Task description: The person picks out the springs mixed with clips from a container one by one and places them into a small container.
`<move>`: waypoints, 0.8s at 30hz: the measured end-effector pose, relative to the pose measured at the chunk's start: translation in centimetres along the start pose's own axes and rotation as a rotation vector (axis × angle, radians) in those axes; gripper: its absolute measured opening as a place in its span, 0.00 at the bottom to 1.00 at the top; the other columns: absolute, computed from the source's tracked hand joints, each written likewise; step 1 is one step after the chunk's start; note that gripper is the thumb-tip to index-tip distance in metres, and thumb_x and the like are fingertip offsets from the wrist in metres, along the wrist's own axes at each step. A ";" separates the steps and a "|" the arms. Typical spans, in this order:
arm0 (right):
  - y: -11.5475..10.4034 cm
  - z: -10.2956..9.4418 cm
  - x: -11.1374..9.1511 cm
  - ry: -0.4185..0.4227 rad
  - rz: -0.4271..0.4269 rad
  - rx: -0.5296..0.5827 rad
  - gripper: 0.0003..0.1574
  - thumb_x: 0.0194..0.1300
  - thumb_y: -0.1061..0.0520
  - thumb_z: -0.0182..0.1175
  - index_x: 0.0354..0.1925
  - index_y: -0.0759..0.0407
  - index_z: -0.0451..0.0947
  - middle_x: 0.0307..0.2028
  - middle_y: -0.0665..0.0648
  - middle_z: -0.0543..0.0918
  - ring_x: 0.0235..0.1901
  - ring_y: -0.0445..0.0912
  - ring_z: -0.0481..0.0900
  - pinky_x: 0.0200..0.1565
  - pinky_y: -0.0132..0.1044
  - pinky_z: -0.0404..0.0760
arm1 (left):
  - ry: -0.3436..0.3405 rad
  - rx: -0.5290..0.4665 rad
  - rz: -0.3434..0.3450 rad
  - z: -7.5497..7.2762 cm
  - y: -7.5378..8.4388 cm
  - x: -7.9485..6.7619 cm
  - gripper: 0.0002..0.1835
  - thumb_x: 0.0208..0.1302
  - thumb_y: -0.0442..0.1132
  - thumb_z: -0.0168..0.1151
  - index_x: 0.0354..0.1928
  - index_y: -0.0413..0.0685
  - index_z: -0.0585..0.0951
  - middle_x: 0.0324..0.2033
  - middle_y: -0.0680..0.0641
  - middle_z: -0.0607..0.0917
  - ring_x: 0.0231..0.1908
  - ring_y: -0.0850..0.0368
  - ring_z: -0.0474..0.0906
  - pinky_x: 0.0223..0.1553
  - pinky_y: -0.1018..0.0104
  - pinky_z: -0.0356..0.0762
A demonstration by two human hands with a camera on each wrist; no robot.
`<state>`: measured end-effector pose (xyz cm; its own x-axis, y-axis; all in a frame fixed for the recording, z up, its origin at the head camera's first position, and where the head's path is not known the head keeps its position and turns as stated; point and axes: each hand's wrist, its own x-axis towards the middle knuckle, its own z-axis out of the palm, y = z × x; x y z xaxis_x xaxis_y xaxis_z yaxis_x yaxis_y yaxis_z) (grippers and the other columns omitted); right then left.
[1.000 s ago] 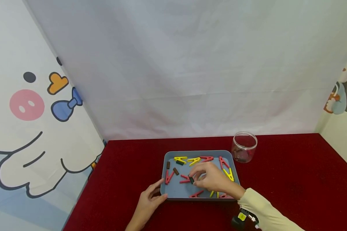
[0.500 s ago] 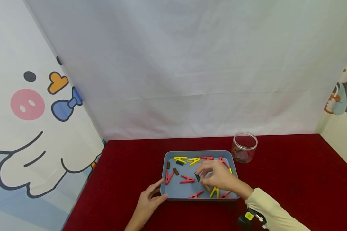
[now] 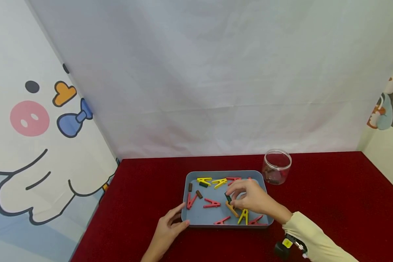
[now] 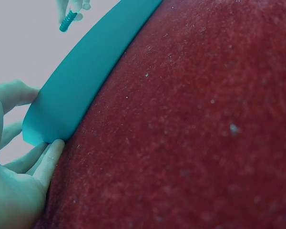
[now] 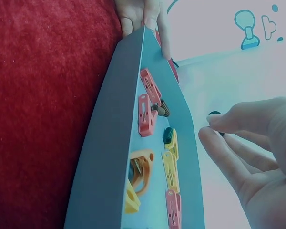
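1. The back is closed off by a pale, creased cloth.
2. The left side is filled by a panel printed with a large cartoon figure.
3. The right edge is bounded by another printed panel.
4. A fuzzy, dark red table covering is spread below.

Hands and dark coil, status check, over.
Right hand pinches dark coil above tray. Left hand holds tray's near-left corner. Clips lie in tray; nothing visibly blocking right hand.
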<state>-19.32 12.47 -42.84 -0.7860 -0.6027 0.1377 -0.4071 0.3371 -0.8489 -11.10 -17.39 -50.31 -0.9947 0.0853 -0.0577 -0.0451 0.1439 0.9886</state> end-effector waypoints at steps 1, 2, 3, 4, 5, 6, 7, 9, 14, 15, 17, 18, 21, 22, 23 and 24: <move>0.0 -0.1 0.0 0.001 0.004 -0.005 0.14 0.55 0.67 0.65 0.41 0.58 0.83 0.47 0.61 0.80 0.31 0.43 0.82 0.37 0.33 0.80 | 0.000 0.000 0.000 0.0 0.0 0.0 0.32 0.60 0.42 0.67 0.67 0.51 0.69 0.62 0.39 0.68 0.57 0.45 0.69 0.47 0.69 0.75; 0.1 -0.2 -0.1 0.001 0.006 -0.007 0.13 0.55 0.67 0.65 0.41 0.58 0.83 0.48 0.62 0.80 0.31 0.43 0.82 0.37 0.33 0.80 | 0.000 -0.002 -0.001 0.0 0.0 0.0 0.32 0.60 0.42 0.67 0.67 0.51 0.69 0.62 0.39 0.67 0.57 0.45 0.69 0.47 0.69 0.75; 0.1 -0.3 -0.1 0.002 0.008 -0.005 0.13 0.55 0.66 0.65 0.41 0.58 0.84 0.48 0.63 0.79 0.32 0.43 0.81 0.37 0.33 0.80 | 0.000 -0.003 -0.002 0.0 0.0 0.0 0.32 0.60 0.42 0.67 0.67 0.51 0.69 0.62 0.39 0.67 0.57 0.45 0.69 0.47 0.69 0.75; 0.1 -0.4 -0.1 0.002 0.007 -0.004 0.13 0.55 0.66 0.65 0.41 0.58 0.83 0.49 0.63 0.79 0.32 0.43 0.81 0.38 0.33 0.80 | 0.000 -0.006 -0.001 0.0 0.0 0.0 0.32 0.60 0.42 0.67 0.67 0.51 0.69 0.62 0.39 0.67 0.57 0.45 0.69 0.47 0.69 0.75; 0.1 -0.5 -0.2 0.005 0.005 -0.007 0.13 0.55 0.66 0.66 0.41 0.58 0.84 0.49 0.63 0.79 0.32 0.43 0.81 0.38 0.33 0.80 | 0.001 -0.007 -0.001 0.0 0.0 0.0 0.32 0.60 0.42 0.67 0.67 0.51 0.69 0.62 0.39 0.67 0.57 0.45 0.69 0.47 0.69 0.75; 0.1 -0.6 -0.2 0.008 0.002 -0.008 0.13 0.55 0.66 0.66 0.41 0.58 0.84 0.49 0.63 0.79 0.32 0.42 0.81 0.38 0.33 0.80 | 0.001 -0.008 0.000 0.0 0.0 0.0 0.32 0.60 0.42 0.67 0.67 0.51 0.69 0.62 0.39 0.67 0.57 0.45 0.69 0.47 0.69 0.75; 0.1 -0.7 -0.2 0.010 -0.001 -0.008 0.13 0.55 0.66 0.66 0.41 0.59 0.84 0.48 0.63 0.79 0.32 0.42 0.81 0.38 0.33 0.80 | 0.001 -0.009 0.000 0.0 0.0 0.0 0.32 0.60 0.42 0.67 0.67 0.51 0.69 0.63 0.39 0.67 0.57 0.45 0.69 0.47 0.69 0.75; 0.1 -0.9 -0.2 0.015 -0.011 -0.013 0.13 0.55 0.67 0.66 0.41 0.59 0.84 0.48 0.62 0.80 0.32 0.42 0.81 0.38 0.33 0.80 | 0.002 -0.009 0.001 0.0 0.0 0.0 0.32 0.60 0.42 0.66 0.67 0.51 0.69 0.62 0.39 0.67 0.58 0.44 0.69 0.47 0.69 0.75; 0.1 -1.4 -0.2 0.035 -0.042 -0.054 0.13 0.54 0.68 0.65 0.40 0.58 0.84 0.44 0.56 0.81 0.32 0.41 0.81 0.36 0.33 0.80 | 0.003 -0.003 0.000 0.0 0.0 0.0 0.32 0.60 0.42 0.66 0.67 0.51 0.69 0.62 0.39 0.67 0.58 0.44 0.68 0.47 0.69 0.75; 0.1 -1.5 -0.2 0.039 -0.047 -0.065 0.13 0.54 0.68 0.66 0.40 0.58 0.84 0.43 0.55 0.81 0.32 0.41 0.81 0.36 0.33 0.80 | 0.003 -0.003 0.000 0.0 0.0 0.0 0.32 0.60 0.42 0.67 0.67 0.51 0.69 0.62 0.39 0.67 0.58 0.44 0.68 0.47 0.69 0.75; 0.2 -1.6 -0.2 0.046 -0.048 -0.086 0.14 0.54 0.68 0.66 0.40 0.57 0.84 0.42 0.54 0.82 0.32 0.40 0.81 0.36 0.34 0.80 | 0.004 -0.005 0.000 0.0 0.0 0.0 0.32 0.60 0.42 0.67 0.67 0.51 0.69 0.62 0.39 0.67 0.58 0.44 0.68 0.47 0.69 0.75; 0.2 -1.7 -0.2 0.048 -0.050 -0.094 0.14 0.54 0.68 0.65 0.40 0.58 0.84 0.42 0.54 0.82 0.31 0.40 0.81 0.36 0.34 0.81 | 0.005 -0.006 0.000 0.0 0.0 0.0 0.32 0.60 0.42 0.67 0.67 0.51 0.69 0.62 0.39 0.67 0.58 0.44 0.69 0.47 0.69 0.75; 0.3 -2.0 -0.2 0.050 -0.054 -0.099 0.14 0.53 0.69 0.65 0.40 0.58 0.84 0.42 0.54 0.82 0.30 0.40 0.81 0.36 0.35 0.81 | 0.005 -0.010 -0.004 0.1 0.0 0.0 0.33 0.60 0.42 0.67 0.67 0.51 0.68 0.63 0.39 0.67 0.58 0.45 0.69 0.47 0.69 0.75; 0.3 -2.1 -0.3 0.051 -0.055 -0.099 0.14 0.53 0.69 0.65 0.40 0.58 0.84 0.42 0.54 0.82 0.30 0.40 0.81 0.36 0.35 0.81 | 0.005 -0.011 -0.005 0.1 0.0 0.0 0.33 0.60 0.42 0.66 0.67 0.51 0.68 0.63 0.39 0.67 0.58 0.45 0.69 0.47 0.69 0.75; 0.3 -2.2 -0.3 0.052 -0.054 -0.095 0.15 0.53 0.69 0.65 0.40 0.58 0.84 0.42 0.54 0.82 0.30 0.40 0.81 0.36 0.35 0.81 | 0.005 -0.012 -0.006 0.1 0.0 0.0 0.32 0.60 0.42 0.66 0.67 0.51 0.68 0.63 0.39 0.67 0.58 0.45 0.69 0.47 0.69 0.75; 0.3 -2.2 -0.3 0.053 -0.054 -0.094 0.14 0.53 0.69 0.65 0.40 0.58 0.84 0.42 0.54 0.82 0.30 0.40 0.81 0.36 0.35 0.81 | 0.004 -0.013 -0.008 0.1 0.0 0.0 0.32 0.60 0.42 0.66 0.67 0.51 0.68 0.63 0.39 0.67 0.58 0.45 0.68 0.47 0.69 0.75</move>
<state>-20.25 14.35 -41.99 -0.7842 -0.5837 0.2104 -0.4892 0.3730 -0.7884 -11.06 -17.28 -50.27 -0.9947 0.0801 -0.0648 -0.0539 0.1314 0.9899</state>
